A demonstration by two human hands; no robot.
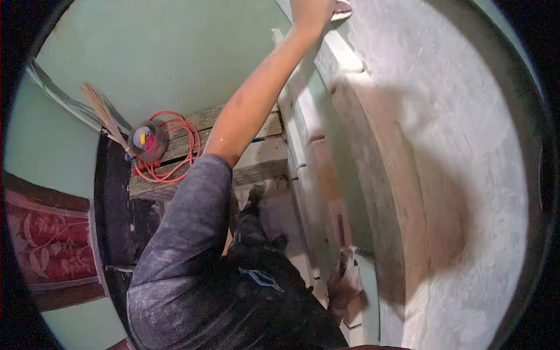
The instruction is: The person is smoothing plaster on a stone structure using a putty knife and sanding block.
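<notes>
My left hand point(312, 13) is at the top edge, at the end of my outstretched arm. Its fingers are partly cut off by the frame and curl round a small white-edged object point(342, 10) against the pale plastered surface point(455, 87). What that object is, I cannot make out. Low down, close to my body, my right hand point(345, 284) is closed on a thin dark tool point(341, 230) that points upward. Its kind does not show clearly. White dust marks the dark sleeve point(189, 204) of my left arm.
A long stepped ledge point(367, 151) with white and brown edges runs beside the plastered surface. To the left, a wooden plank platform point(256, 154) carries a coiled red hose or cable point(189, 128), a bucket point(150, 149) and a stick broom point(102, 114). A red patterned curtain point(55, 245) hangs far left.
</notes>
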